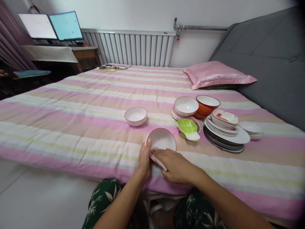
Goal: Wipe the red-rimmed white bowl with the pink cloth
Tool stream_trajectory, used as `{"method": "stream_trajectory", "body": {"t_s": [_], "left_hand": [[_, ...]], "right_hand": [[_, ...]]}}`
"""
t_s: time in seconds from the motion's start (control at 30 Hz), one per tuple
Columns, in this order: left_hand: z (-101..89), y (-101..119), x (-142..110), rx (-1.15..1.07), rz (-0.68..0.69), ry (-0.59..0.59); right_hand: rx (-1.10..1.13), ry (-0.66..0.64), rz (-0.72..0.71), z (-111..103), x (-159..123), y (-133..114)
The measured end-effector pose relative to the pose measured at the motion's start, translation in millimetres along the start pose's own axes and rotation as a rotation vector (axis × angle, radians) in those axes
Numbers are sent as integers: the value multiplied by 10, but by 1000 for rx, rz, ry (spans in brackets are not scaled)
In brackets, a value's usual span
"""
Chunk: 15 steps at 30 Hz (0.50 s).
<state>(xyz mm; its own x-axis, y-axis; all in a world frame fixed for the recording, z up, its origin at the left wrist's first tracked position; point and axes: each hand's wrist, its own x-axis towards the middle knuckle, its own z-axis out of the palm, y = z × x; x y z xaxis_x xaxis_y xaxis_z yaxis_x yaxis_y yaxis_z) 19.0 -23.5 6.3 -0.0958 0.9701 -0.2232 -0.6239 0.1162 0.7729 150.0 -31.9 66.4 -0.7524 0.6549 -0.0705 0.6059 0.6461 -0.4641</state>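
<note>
A white bowl with a red rim [163, 138] is tilted at the bed's near edge, its inside facing me. My left hand [144, 157] grips its left side, thumb over the rim. Fingers of my right hand [175, 163] press a pale cloth [160, 163] against the bowl's near rim and inner wall; part of the cloth is hidden under the hand. Another red-rimmed white bowl [135, 116] stands upright just beyond, to the left. To the right lies a green leaf-shaped dish [188, 128], beside stacked white bowls [186, 106].
Orange bowls [206, 106] stand behind a stack of plates [225, 135] topped by patterned dishes [225, 117]. Small white dishes [250, 128] sit at the far right. A pink pillow [218, 74] and cables [111, 67] lie farther back on the striped bedspread [83, 117].
</note>
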Motion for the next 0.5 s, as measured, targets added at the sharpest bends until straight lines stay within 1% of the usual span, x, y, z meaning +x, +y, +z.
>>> {"method": "stream_trajectory", "body": {"t_s": [0.1,0.2,0.33,0.5], "left_hand": [[15,23,-11,38,3,-45],[25,37,-25,43,3,-56],[49,50,-39,-5,-5,-60],[68,71,-34,-42,-42,-37]], "right_hand": [[-127,-26,89,62,-2,-17],[-233,-26,149,104,28,-15],[-329,-17,193,110,83,61],[-381,54,214,122,126,202]]}}
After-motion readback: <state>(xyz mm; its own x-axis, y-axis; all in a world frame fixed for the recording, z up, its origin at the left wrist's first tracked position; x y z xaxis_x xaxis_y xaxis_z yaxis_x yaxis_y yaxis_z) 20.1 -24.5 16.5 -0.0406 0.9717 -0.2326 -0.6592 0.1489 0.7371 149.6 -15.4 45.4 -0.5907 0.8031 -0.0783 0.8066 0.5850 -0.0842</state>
